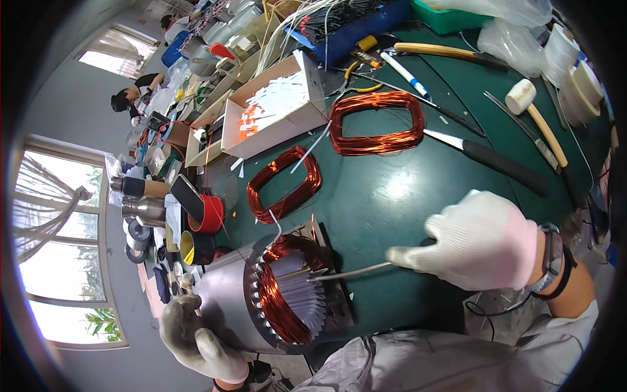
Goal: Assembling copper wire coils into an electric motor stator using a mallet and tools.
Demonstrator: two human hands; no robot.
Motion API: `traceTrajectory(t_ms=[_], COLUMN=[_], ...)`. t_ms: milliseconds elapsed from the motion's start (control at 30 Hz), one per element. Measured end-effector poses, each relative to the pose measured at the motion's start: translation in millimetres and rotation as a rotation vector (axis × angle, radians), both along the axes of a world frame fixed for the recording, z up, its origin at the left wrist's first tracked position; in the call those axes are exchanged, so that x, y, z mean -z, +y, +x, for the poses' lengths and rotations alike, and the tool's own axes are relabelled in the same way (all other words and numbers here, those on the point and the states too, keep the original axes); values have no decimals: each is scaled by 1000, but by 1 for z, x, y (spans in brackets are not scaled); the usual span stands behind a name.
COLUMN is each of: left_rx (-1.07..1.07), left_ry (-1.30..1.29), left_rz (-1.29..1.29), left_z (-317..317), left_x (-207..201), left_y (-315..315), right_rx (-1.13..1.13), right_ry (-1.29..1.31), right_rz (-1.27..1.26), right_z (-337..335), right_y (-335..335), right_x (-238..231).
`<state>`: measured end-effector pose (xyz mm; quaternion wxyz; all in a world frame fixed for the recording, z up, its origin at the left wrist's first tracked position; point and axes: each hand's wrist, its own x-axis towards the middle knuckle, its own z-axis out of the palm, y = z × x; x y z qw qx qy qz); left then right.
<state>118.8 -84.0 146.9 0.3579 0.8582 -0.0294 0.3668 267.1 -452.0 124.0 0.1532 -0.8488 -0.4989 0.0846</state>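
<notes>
A grey cylindrical motor stator [225, 297] lies on its side at the table's near edge, its slotted opening facing right. Copper windings [282, 307] sit in some slots, with pale liners [304, 287] around the bore. My gloved left hand [196, 336] grips the stator's left end; part of the fingers is hidden behind it. In my gloved right hand [480, 245] is a thin metal rod tool [356, 271], its handle mostly covered by the fingers. The rod's tip reaches the stator's mouth. Two tied copper coils [375, 149] [253, 189] lie beyond on the green table.
A white box of paper strips [281, 98] stands behind the coils. Farther right are a black-handled knife-like tool [503, 163], a white-headed mallet [539, 117], pliers [356, 81] and thread spools [575, 91]. Cups and a metal flask [145, 210] line the left. Two people are far back.
</notes>
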Motion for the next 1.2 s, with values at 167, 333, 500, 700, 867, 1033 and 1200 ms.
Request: traceTrajectory(t_ms=[167,333,500,700,867,1033,1200], left_rx=[-19,-50,-86,-97,-70,34,29], left_ry=[-12,-14,-17,-12,-21,-20,-46], left_rz=[53,1,45,47,13,16,-22], left_z=[-7,-8,-12,-11,-4,-2,-2], left_x=[-1,1,0,-2,0,-7,-5], left_y=[3,4,5,1,-2,-4,-6], right_rx=[204,236,193,190,212,126,101], right_ry=[-21,-25,-15,-118,-134,-11,-9], right_rz=[66,30,40,46,-36,-9,49], right_z=[-20,-29,-26,-32,-28,-26,-29], right_y=[0,1,1,5,14,-2,-1], right_x=[18,35,37,41,41,33,37])
